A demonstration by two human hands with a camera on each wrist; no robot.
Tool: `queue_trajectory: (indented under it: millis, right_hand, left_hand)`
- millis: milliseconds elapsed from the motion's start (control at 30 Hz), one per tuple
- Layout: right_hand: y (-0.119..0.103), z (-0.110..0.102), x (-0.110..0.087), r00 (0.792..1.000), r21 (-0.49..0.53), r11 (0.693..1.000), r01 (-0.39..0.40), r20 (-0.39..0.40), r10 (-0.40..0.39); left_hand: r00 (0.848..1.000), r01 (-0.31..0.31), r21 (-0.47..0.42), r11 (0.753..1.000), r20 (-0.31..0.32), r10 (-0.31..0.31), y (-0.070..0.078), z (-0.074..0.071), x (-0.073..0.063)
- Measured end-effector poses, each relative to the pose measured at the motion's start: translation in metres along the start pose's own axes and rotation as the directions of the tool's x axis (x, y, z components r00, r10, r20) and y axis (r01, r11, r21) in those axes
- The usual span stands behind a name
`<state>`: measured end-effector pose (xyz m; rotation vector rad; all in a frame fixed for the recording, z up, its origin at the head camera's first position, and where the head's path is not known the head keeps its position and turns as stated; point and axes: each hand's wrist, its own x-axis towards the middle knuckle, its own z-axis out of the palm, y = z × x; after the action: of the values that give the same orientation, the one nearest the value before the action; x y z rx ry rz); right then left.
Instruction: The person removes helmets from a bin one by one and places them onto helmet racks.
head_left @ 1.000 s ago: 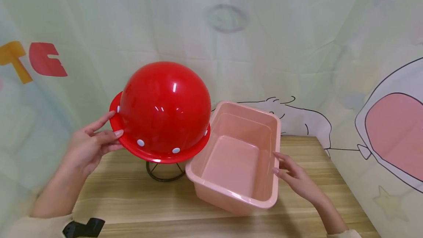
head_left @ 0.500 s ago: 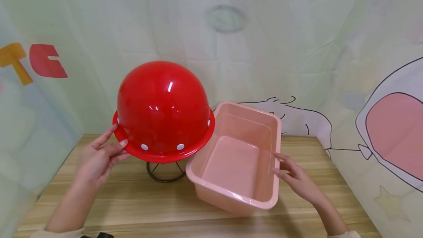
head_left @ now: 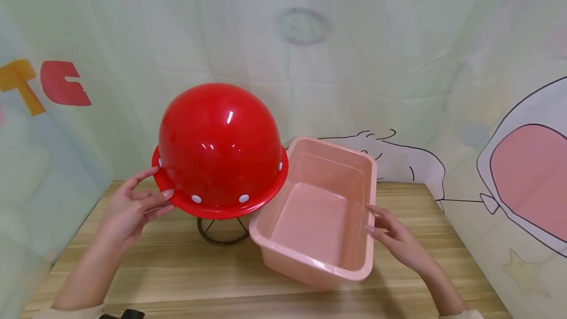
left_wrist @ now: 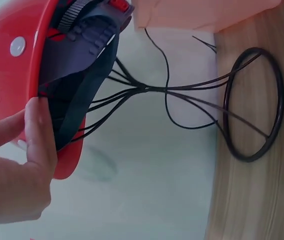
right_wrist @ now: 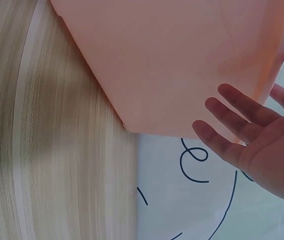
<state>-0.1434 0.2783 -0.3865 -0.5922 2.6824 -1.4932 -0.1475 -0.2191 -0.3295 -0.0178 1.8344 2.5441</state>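
A glossy red safety helmet [head_left: 221, 151] with white buttons round its brim sits, dome up, over a black wire stand [left_wrist: 152, 89]. My left hand [head_left: 126, 213] pinches the left part of the brim between thumb and fingers. Inside the shell, the left wrist view shows a dark strap [left_wrist: 89, 85] and grey harness. To the right stands a pink plastic basin [head_left: 305, 265]. Fingertips of my right hand [head_left: 400, 242] touch its right rim. In the right wrist view the other fingers [right_wrist: 227, 112] spread loosely beside the basin's outer wall.
The wood-grain table [head_left: 186, 279] carries the stand and basin. A pale printed curtain [head_left: 376, 87] hangs close behind and along both sides. The basin's left rim lies right by the helmet's brim. The stand's round base [left_wrist: 280, 100] rests on the tabletop.
The helmet has gone from tilted to nearly level, its left brim coming down. My left hand has moved down and slightly right with it. The right hand and basin have stayed put.
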Motion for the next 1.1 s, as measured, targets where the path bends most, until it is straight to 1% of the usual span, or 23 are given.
queue_trajectory:
  millis: [100, 200, 400, 667, 767, 900, 1000, 1100]
  right_hand:
    - [0.0, 0.0, 0.0, 1.0, 0.001, 1.0, -0.006, 0.0, 0.006]
    - [-0.001, 0.0, -0.001, 1.0, 0.001, 1.0, -0.011, 0.002, 0.011]
    - [-0.001, 0.0, -0.001, 1.0, 0.003, 1.0, -0.011, 0.007, 0.011]
    - [0.0, -0.002, 0.0, 0.999, -0.026, 0.999, -0.034, 0.005, 0.035]
    - [0.001, -0.002, 0.0, 0.999, -0.028, 0.998, -0.049, 0.007, 0.049]
    - [0.002, -0.003, 0.0, 0.998, -0.032, 0.997, -0.065, 0.011, 0.065]
    - [0.001, -0.004, 0.0, 0.998, -0.046, 0.997, -0.067, 0.008, 0.067]
    - [0.001, -0.004, 0.0, 0.998, -0.057, 0.996, -0.065, 0.0, 0.065]
  left_hand:
    - [1.0, -0.01, 0.041, 0.999, 0.021, 0.009, 0.002, -0.004, 0.003]
    - [1.0, -0.001, 0.049, 0.999, 0.023, 0.0, 0.004, -0.007, 0.006]
    - [0.999, 0.02, 0.011, 1.0, 0.029, -0.02, 0.007, -0.01, 0.009]
    - [0.999, 0.009, -0.013, 1.0, 0.05, -0.009, 0.009, -0.012, 0.008]
    - [0.999, 0.01, -0.005, 1.0, 0.034, -0.01, 0.01, -0.01, 0.009]
    - [1.0, 0.021, 0.004, 1.0, -0.004, -0.021, 0.012, -0.007, 0.009]
    - [0.999, 0.033, -0.012, 0.999, -0.038, -0.034, 0.013, -0.005, 0.008]
    - [0.997, 0.044, -0.066, 0.997, -0.066, -0.048, 0.013, -0.002, 0.007]
